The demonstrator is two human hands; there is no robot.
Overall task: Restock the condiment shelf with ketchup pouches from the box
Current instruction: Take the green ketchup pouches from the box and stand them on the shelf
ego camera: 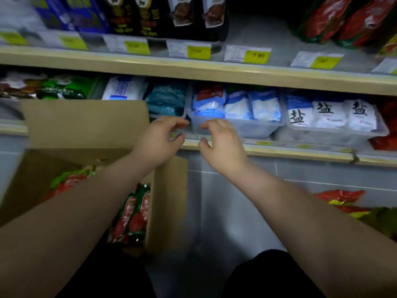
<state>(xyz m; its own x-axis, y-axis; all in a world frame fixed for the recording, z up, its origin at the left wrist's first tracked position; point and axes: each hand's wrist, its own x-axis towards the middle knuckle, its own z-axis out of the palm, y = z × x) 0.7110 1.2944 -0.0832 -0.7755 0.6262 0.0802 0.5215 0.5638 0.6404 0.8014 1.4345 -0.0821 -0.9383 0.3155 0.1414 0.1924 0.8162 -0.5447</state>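
box [86, 123]: plain tan | ketchup pouches [131, 218]: red with green | price tags [256, 55]: white and yellow-green | salt bags [330, 115]: white, black characters | shelf edge [193, 70]: beige | floor tiles [225, 211]: grey

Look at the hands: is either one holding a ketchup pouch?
No. Both the left hand and right hand are empty, fingers curled.
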